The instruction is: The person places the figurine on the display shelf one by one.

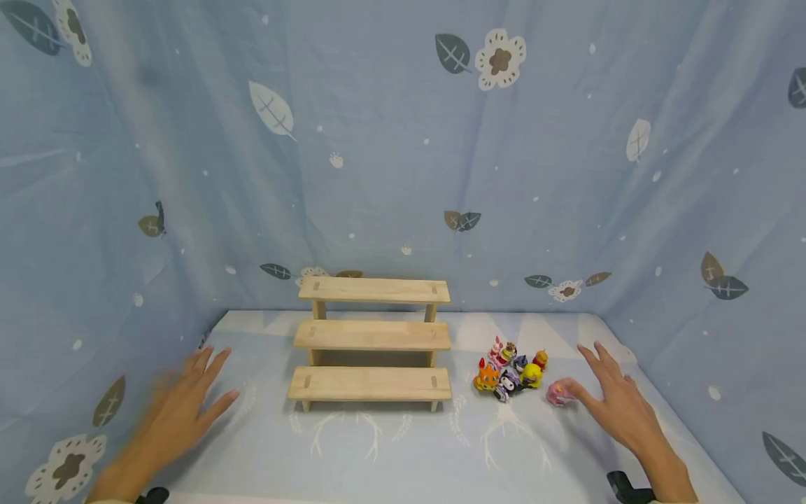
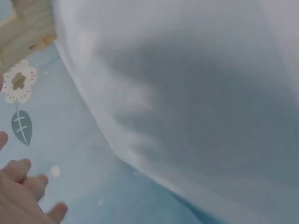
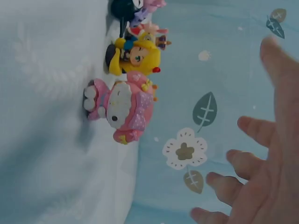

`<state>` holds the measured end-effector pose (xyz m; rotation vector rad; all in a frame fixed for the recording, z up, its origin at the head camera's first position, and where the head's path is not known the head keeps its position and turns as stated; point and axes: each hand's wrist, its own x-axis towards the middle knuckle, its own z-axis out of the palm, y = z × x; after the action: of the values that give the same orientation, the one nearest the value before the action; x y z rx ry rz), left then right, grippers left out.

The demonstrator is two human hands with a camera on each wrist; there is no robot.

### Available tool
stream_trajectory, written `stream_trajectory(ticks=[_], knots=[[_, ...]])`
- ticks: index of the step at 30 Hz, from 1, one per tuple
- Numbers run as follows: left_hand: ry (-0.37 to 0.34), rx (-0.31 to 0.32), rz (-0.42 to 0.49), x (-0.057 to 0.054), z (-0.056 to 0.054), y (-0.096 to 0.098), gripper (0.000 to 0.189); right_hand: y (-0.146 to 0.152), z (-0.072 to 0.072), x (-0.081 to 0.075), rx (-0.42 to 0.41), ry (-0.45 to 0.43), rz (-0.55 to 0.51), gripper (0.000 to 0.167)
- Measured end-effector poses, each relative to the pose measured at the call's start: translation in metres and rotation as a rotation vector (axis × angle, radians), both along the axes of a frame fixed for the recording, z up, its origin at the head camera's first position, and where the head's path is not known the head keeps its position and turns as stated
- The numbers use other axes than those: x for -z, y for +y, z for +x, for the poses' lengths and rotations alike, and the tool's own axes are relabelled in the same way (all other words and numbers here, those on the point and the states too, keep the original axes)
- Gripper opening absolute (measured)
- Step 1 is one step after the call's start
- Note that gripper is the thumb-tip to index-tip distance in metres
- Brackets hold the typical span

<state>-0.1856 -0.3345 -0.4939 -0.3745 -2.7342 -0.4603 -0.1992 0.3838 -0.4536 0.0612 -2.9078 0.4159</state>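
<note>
A three-step wooden display stand (image 1: 373,336) sits mid-table with bare steps; its corner (image 2: 25,30) shows in the left wrist view. Right of it lies a cluster of several small toy figures (image 1: 510,367), and a pink figure (image 1: 557,393) (image 3: 122,108) stands apart, with a yellow figure (image 3: 138,55) behind it. My right hand (image 1: 613,399) (image 3: 261,158) hovers open with spread fingers just right of the pink figure, thumb close to it, holding nothing. My left hand (image 1: 185,402) (image 2: 21,196) is open and blurred left of the stand.
The table wears a pale blue cloth (image 1: 403,448) with a white antler print. A blue curtain with leaves and flowers (image 1: 403,154) closes in the back and both sides. A dark wrist strap (image 1: 626,486) shows at the bottom right.
</note>
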Motion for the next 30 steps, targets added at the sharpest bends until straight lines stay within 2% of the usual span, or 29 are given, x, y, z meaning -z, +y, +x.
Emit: stream_trajectory(ticks=[3,6,10,13,18,23,30], knots=[[-0.023,0.070,0.159,-0.005,-0.005,0.008,0.074,0.001,0.001,0.000,0.043,-0.025,-0.045,0.081],[-0.049,0.037,0.262,-0.012,-0.009,0.018,0.064,0.001,0.001,0.003,0.071,0.005,-0.083,0.071],[-0.138,-0.023,0.465,-0.023,-0.013,0.031,0.058,0.002,0.000,0.007,0.087,0.045,-0.124,0.060],[-0.174,-0.017,0.591,-0.027,-0.018,0.040,0.057,0.003,0.001,0.011,0.086,0.078,-0.149,0.057],[-0.188,-0.019,0.641,-0.023,-0.028,0.053,0.055,0.005,0.001,0.018,0.072,0.126,-0.190,0.051],[-0.218,0.003,0.683,-0.018,-0.037,0.064,0.057,0.004,0.001,0.021,0.076,0.109,-0.214,0.049],[-0.228,0.101,0.805,-0.014,-0.047,0.073,0.055,0.005,0.002,0.028,0.114,0.060,-0.221,0.048]])
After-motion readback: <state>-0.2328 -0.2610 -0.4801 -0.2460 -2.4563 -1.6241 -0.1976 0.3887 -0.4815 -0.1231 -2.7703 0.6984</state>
